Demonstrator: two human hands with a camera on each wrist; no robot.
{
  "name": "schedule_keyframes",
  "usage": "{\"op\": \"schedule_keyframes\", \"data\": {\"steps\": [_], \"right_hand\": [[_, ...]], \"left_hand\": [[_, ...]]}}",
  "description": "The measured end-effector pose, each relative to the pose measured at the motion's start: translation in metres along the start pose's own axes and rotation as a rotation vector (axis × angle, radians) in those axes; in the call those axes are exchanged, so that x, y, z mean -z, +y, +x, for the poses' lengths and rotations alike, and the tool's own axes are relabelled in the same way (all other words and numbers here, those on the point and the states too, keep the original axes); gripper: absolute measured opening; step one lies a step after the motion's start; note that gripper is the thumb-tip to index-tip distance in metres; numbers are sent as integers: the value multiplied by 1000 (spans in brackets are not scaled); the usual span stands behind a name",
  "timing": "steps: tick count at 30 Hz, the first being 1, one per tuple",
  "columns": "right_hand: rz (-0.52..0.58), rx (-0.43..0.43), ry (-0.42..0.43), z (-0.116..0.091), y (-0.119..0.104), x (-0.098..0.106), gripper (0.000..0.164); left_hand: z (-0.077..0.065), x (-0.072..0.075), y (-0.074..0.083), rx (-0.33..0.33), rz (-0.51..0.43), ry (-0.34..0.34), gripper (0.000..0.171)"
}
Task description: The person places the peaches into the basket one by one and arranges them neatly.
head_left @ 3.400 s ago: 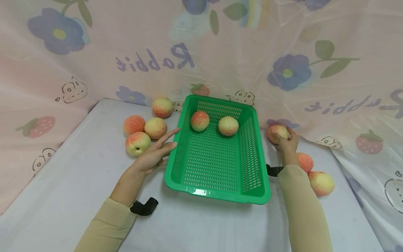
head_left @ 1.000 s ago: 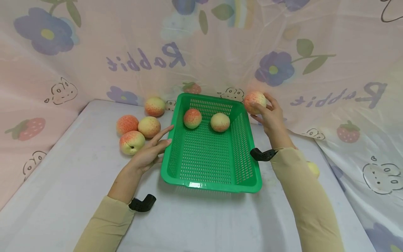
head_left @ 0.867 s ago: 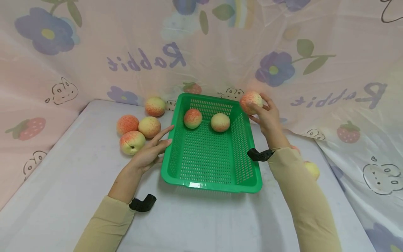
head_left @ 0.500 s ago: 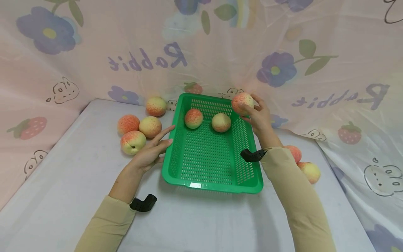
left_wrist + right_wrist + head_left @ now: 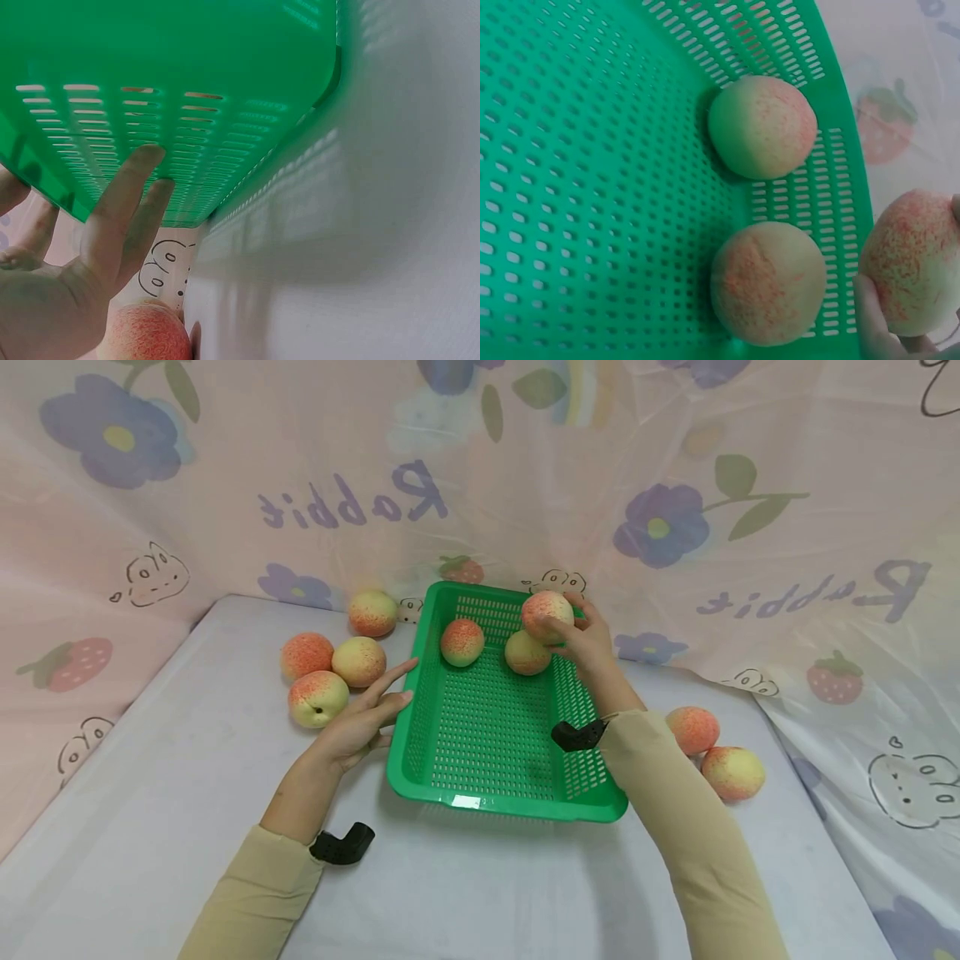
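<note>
My right hand grips a red-and-cream peach above the far right part of a green plastic basket. Inside the basket, at its far end, lie a reddish peach and a paler peach; the held one partly overlaps the paler one in the head view. My left hand touches the basket's left side with its fingers extended. In the left wrist view, fingertips rest against the slotted green wall.
Several peaches sit in a group on the white table left of the basket. To the right are a red peach and a yellow-red peach. A patterned cloth hangs behind the table.
My right hand has picked up the peach from the table right of the basket and carried it left, over the basket. My left hand stays at the basket's side.
</note>
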State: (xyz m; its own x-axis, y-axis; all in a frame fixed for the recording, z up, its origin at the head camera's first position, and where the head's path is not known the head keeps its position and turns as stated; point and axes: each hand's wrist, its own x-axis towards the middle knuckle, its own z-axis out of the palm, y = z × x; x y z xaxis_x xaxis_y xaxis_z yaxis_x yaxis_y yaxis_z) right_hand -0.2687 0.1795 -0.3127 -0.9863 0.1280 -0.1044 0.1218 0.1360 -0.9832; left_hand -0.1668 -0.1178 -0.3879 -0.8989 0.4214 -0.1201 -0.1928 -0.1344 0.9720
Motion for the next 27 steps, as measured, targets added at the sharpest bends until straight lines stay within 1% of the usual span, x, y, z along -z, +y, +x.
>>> {"op": "schedule_keyframes", "data": {"steps": [12,17,22,27], "right_hand": [[-63,-29,-139,-1,12,-14,62],[-36,-32,-224,-1,20,-19,61],[-86,-17,-316,-2,24,-22,62],[-118,-23,-393,-3,25,-25,62]], "left_hand": [[0,0,0,1,-1,2,56],[0,0,-1,4,-6,0,56],[1,0,-1,4,-11,-4,56],[1,0,0,2,-8,-1,56]]}}
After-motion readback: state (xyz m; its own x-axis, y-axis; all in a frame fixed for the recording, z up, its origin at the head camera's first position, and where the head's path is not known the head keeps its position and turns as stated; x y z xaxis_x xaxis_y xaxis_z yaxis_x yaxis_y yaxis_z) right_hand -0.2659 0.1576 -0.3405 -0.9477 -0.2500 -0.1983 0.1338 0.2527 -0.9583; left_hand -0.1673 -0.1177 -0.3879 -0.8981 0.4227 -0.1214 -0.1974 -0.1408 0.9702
